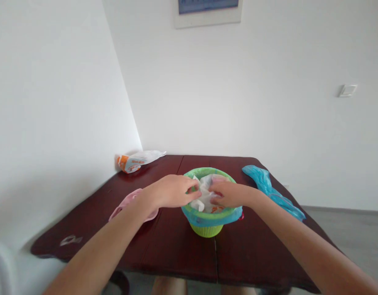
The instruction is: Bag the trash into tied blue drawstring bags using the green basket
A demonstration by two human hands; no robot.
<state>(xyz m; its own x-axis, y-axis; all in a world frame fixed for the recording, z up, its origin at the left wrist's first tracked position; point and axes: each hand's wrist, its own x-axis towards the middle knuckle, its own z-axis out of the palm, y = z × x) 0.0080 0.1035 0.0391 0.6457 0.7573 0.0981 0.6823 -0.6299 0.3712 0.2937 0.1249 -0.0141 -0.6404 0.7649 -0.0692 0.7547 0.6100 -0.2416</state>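
A green plastic wastebasket (206, 231) stands upright on the table, with a blue bag liner (201, 220) folded over its rim. Inside it lies a crumpled white plastic bag (206, 189) with some orange print. My left hand (178, 191) reaches over the basket's left rim, its fingers curled at the white bag. From the right, my right hand (229, 194) bends its fingers onto the same bag. The fingertips of both hands are partly hidden in the folds. Something pinkish shows at the back of the basket's opening.
A dark red wooden table (182, 250) stands against the wall. On it lie a pink cloth (130, 199), partly behind my left forearm, a white and orange plastic bag (139, 160) at the back left, and a blue plastic bag (270, 188) along the right edge.
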